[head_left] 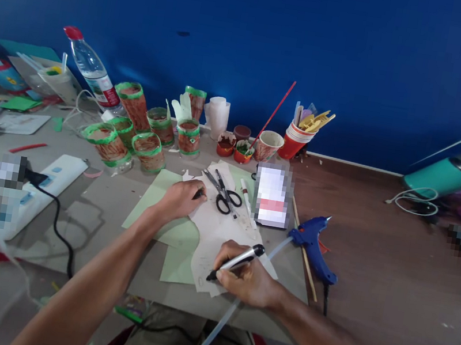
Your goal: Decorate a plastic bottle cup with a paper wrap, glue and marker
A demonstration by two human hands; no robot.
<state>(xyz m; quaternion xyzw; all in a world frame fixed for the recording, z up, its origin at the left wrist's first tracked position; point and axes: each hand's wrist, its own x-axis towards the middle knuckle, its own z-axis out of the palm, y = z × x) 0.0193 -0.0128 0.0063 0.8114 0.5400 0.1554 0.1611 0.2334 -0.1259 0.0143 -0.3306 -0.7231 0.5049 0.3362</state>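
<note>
My right hand (240, 276) grips a silver-and-black marker (238, 260), its dark tip pointing down at the lower part of a white paper cutout (219, 246). Small marks show on the paper near that tip. My left hand (183, 197) rests at the cutout's left edge, fingers closed around a small black piece (198, 194) that looks like a marker cap. Under the white paper lie light green sheets (178, 266). Black-handled scissors (224, 199) and a white pen (248, 198) rest on the cutout between and above my hands.
A phone (272, 197) lies right of the paper, beside a blue glue gun (315, 247) and a thin stick (307, 254). Behind stand painted cups (110, 146), paint pots (226, 145), a red cup of tools (294, 142) and a bottle (93, 69). A power strip (52, 191) sits left.
</note>
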